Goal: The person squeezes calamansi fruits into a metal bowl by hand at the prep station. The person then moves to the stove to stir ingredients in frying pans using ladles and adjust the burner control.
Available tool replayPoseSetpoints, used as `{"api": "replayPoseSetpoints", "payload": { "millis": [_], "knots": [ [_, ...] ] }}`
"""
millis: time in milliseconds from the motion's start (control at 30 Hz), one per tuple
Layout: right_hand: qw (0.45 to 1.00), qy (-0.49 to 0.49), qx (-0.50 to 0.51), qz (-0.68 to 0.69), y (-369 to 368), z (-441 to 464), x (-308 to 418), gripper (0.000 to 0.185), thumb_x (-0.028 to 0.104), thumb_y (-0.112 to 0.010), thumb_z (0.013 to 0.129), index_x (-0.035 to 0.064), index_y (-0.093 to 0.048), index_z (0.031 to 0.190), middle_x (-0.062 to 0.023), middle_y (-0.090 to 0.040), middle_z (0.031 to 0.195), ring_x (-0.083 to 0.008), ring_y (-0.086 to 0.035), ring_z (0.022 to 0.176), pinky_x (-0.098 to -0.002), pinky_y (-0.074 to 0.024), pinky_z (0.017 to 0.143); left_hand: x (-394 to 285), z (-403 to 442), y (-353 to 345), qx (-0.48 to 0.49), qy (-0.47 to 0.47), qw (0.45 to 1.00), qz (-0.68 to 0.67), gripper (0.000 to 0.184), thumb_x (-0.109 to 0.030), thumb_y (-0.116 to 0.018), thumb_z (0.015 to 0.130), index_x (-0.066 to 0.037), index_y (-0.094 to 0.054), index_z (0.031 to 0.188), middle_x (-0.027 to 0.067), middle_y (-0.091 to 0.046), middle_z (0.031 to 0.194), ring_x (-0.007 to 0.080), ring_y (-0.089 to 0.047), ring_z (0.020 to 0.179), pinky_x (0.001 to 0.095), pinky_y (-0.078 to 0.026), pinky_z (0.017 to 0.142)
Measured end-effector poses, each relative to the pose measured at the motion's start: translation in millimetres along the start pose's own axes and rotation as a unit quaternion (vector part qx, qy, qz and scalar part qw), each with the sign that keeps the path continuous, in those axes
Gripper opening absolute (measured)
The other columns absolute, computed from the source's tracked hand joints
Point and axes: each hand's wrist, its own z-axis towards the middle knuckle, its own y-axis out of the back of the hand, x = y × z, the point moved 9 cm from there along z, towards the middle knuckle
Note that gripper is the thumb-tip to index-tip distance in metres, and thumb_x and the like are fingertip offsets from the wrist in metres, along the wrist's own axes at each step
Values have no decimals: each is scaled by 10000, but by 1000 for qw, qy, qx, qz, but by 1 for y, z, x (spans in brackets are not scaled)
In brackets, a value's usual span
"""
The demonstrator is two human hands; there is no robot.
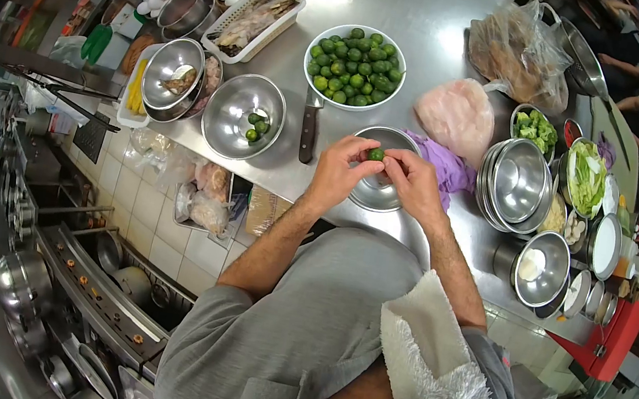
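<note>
Over a steel bowl point(375, 196), my left hand point(340, 171) and my right hand point(417, 184) meet, their fingertips pinching one small green lime point(376, 154) between them. Part of the bowl is hidden beneath the hands. Beyond them stands a white colander point(349, 104) heaped with whole limes point(357, 66). To the left, a wider steel bowl point(240, 98) holds several limes point(257, 127). Between that bowl and my left hand lies a knife with a dark wooden handle point(308, 134). A crumpled purple cloth or bag point(442, 168) rests beside my right hand.
Pale meat in clear plastic point(456, 114) and a bulging plastic bag point(520, 52) lie at right. Stacked steel bowls point(516, 182) and cut vegetables point(586, 178) crowd the right side. A white basket point(258, 24) stands back left. Co-workers point(633, 60) are at the far right.
</note>
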Motion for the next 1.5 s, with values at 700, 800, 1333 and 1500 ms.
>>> {"api": "replayPoseSetpoints", "payload": {
  "millis": [700, 800, 1333, 1500],
  "knots": [
    [969, -117, -7, 218, -12, -11, -41, 82, 83, -551, 848, 6, -579, 841, -22, -571, 613, -66, -523, 531, -216, -411, 475, 17, -11, -11, 164, 86, 958, -221, 297, -30, -598, 832, 5, -547, 1122, 49, -602, 994, 105, -567, 856, 231, -464, 778],
    [997, -63, -39, 26, -4, -9, -38, 93, 72, -570, 823, -13, -587, 855, -46, -586, 634, -110, -549, 565, -256, -442, 521, 4, -6, 39, 1, 48, 987, -151, 297, -39, -616, 810, -3, -565, 1101, 44, -596, 967, 103, -568, 821, 223, -459, 756],
    [977, 104, 16, -184, -11, -18, 3, 145, 40, -604, 773, 5, -582, 913, -125, -529, 1011, -280, -545, 890, -346, -459, 721, -10, 66, 108, -147, -97, 909, 378, 326, -229, -653, 753, -82, -618, 1042, 82, -548, 1086, 267, -464, 1047, 396, -369, 870],
    [981, 98, 10, -169, -6, -26, 5, 136, 52, -609, 780, 4, -579, 904, -117, -538, 977, -266, -555, 834, -339, -460, 697, -4, 110, 83, -137, -76, 898, 412, 336, -258, -634, 775, -78, -599, 1057, 80, -560, 1073, 263, -455, 1070, 416, -356, 879]
  ]
}}
